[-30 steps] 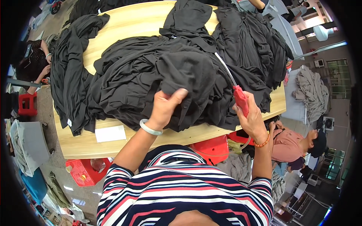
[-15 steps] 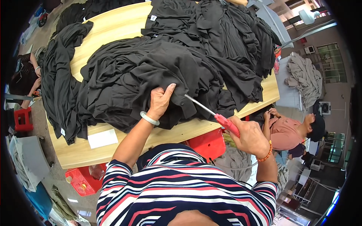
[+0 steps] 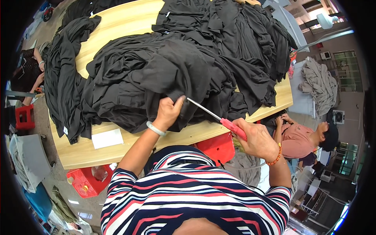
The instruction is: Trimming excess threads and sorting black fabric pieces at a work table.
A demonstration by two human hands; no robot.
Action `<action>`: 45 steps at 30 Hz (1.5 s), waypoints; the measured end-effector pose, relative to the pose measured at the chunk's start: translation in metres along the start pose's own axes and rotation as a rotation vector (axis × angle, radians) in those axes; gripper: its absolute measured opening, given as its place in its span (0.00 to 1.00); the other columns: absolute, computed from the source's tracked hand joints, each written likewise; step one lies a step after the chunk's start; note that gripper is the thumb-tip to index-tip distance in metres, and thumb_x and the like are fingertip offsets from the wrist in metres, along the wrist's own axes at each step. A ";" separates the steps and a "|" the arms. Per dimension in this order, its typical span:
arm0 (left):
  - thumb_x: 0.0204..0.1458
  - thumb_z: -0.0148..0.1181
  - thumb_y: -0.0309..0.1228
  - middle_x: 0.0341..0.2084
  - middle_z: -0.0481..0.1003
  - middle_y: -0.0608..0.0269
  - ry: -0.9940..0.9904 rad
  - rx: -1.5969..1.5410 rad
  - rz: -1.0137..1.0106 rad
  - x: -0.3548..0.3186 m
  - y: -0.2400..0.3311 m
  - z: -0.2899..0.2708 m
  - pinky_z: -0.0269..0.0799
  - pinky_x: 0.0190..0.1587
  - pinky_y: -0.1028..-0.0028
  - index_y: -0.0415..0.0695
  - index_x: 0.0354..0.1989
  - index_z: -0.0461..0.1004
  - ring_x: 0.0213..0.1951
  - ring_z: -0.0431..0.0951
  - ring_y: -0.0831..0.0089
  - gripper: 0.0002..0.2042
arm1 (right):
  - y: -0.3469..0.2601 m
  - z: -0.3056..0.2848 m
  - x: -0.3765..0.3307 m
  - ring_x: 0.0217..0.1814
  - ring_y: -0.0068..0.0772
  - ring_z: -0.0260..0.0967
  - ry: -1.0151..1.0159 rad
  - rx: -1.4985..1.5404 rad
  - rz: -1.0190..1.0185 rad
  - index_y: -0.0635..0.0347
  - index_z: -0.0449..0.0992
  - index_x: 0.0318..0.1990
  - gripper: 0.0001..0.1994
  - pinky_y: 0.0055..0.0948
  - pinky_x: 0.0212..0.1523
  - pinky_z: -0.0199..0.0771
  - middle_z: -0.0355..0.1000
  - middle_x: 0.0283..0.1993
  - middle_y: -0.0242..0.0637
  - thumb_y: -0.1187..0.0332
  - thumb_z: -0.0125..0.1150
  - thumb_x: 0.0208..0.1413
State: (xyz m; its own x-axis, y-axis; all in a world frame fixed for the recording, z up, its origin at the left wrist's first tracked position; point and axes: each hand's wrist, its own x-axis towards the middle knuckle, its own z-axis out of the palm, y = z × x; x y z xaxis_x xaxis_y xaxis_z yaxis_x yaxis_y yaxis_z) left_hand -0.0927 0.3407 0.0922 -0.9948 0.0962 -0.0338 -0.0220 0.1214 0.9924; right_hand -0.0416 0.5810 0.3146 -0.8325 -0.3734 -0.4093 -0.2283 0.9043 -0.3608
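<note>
My left hand is closed on a fold of a black garment, thumb and fingers pinched at its near edge. The garment lies bunched on a broad heap of black cloth on the wooden table. My right hand grips a red-handled tool with a long thin metal rod. The rod points up and left, its tip right beside my left thumb at the cloth. A pale hose runs below my right hand; where it joins is hidden.
More black garments fill the far right of the table, and others hang over its left side. A white paper lies near the front edge. A red stool stands below it. To the right sits another person.
My left hand has moved slightly down and right, shifting the garment's edge. The rod's tip has come left, close to my left thumb.
</note>
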 end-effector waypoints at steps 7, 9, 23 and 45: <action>0.60 0.51 0.47 0.48 0.74 0.52 -0.043 -1.322 -0.389 -0.052 0.007 -0.008 0.68 0.56 0.64 0.40 0.53 0.70 0.50 0.74 0.63 0.23 | 0.001 0.012 0.021 0.36 0.49 0.72 0.097 0.103 -0.106 0.62 0.69 0.46 0.13 0.36 0.37 0.70 0.72 0.31 0.44 0.77 0.57 0.51; 0.60 0.52 0.49 0.48 0.74 0.53 -0.003 -1.600 -0.442 -0.049 0.005 -0.014 0.68 0.57 0.60 0.43 0.53 0.71 0.51 0.73 0.61 0.23 | -0.001 0.010 0.028 0.36 0.49 0.72 0.087 0.118 -0.122 0.62 0.69 0.45 0.13 0.37 0.36 0.70 0.72 0.31 0.44 0.78 0.56 0.51; 0.61 0.53 0.31 0.46 0.77 0.62 0.454 -1.181 0.168 -0.035 0.056 -0.064 0.68 0.58 0.62 0.42 0.44 0.76 0.50 0.75 0.69 0.09 | -0.013 -0.013 0.050 0.33 0.50 0.73 -0.017 0.001 -0.271 0.60 0.68 0.44 0.13 0.41 0.34 0.70 0.73 0.29 0.45 0.73 0.59 0.51; 0.47 0.63 0.19 0.32 0.80 0.57 0.330 0.350 0.567 -0.029 0.017 -0.052 0.71 0.44 0.70 0.39 0.36 0.80 0.36 0.79 0.62 0.08 | -0.044 -0.016 0.050 0.24 0.51 0.72 -0.147 -0.203 -0.345 0.60 0.68 0.41 0.10 0.44 0.26 0.68 0.70 0.20 0.46 0.69 0.58 0.53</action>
State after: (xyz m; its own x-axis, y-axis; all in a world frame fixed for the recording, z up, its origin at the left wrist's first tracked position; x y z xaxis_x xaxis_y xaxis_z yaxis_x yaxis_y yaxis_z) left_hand -0.0698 0.2891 0.1166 -0.8236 -0.0574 0.5643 0.4817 0.4547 0.7492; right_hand -0.0809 0.5260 0.3233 -0.6124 -0.6737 -0.4136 -0.5882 0.7378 -0.3310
